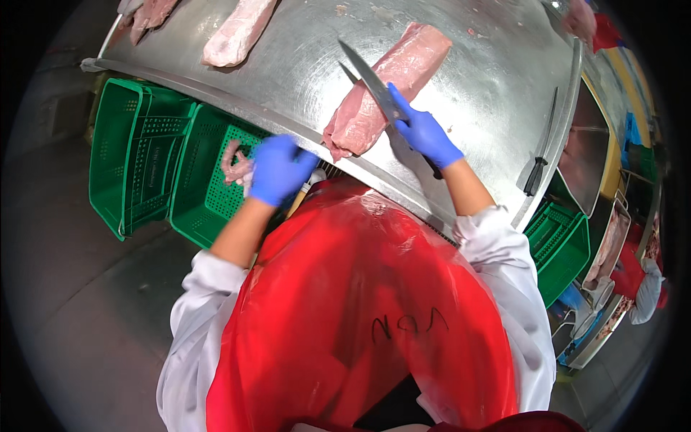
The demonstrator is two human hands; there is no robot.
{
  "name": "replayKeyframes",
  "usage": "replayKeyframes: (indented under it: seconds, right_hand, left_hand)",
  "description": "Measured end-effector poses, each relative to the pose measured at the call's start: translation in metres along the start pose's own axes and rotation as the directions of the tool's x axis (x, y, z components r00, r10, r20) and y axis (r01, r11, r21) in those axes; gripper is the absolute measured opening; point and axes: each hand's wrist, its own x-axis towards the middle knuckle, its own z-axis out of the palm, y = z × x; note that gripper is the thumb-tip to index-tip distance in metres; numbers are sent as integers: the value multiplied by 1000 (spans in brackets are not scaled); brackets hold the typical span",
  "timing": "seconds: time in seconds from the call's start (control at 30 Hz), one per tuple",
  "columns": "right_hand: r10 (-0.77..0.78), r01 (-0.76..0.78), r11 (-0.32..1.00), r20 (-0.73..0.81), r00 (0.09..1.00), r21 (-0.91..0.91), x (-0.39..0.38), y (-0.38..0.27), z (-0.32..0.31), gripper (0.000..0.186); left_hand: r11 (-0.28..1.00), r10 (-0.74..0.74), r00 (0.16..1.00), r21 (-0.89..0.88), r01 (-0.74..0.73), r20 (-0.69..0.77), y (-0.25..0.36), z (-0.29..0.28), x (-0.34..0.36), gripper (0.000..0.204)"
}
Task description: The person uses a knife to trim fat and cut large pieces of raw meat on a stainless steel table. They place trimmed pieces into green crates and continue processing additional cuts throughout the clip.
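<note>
On the metal table, a long pale-pink piece of boneless meat [414,61] lies at a slant, its lower end near the front edge. My right hand [426,133], in a blue glove, grips a knife [371,83] by its dark handle. One finger stretches along the blade, which crosses just above the meat and points to the far left. My gloved left hand [275,169] is past the table's edge, over a green crate [191,209]. Curled scraps of meat [236,164] show beside it; whether the hand touches them I cannot tell, as its fingers are blurred and partly hidden.
A second long piece of meat [237,36] and a darker piece [150,18] lie at the table's far left. Another knife [537,173] rests along the right edge. Green crates stand left [119,158] and right [558,248] of the metal table [302,72].
</note>
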Motion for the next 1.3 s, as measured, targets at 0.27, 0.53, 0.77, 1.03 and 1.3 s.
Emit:
replayKeyframes:
  seconds: [0.27,0.53,0.77,1.03,1.3]
  right_hand:
    - [68,-111,956,-164,984,-270,67,26,-1,81]
    - [15,-48,986,-205,979,-157,60,-22,6,79]
    - [133,-84,938,127,983,-336,44,-80,61,87]
    - [228,-139,931,241,943,-337,-74,-44,26,84]
    - [591,-514,793,-205,780,328,-192,-30,26,82]
  left_hand:
    - [979,194,980,77,-190,-43,-36,102,88,17]
    - [949,247,961,-170,-265,-122,-72,93,90,13]
    - [891,442,895,82,-446,59,-51,80,98,19]
    - [969,219,975,-113,-220,-18,-119,50,142,19]
    - [908,-82,690,339,-245,719,-153,-98,102,54]
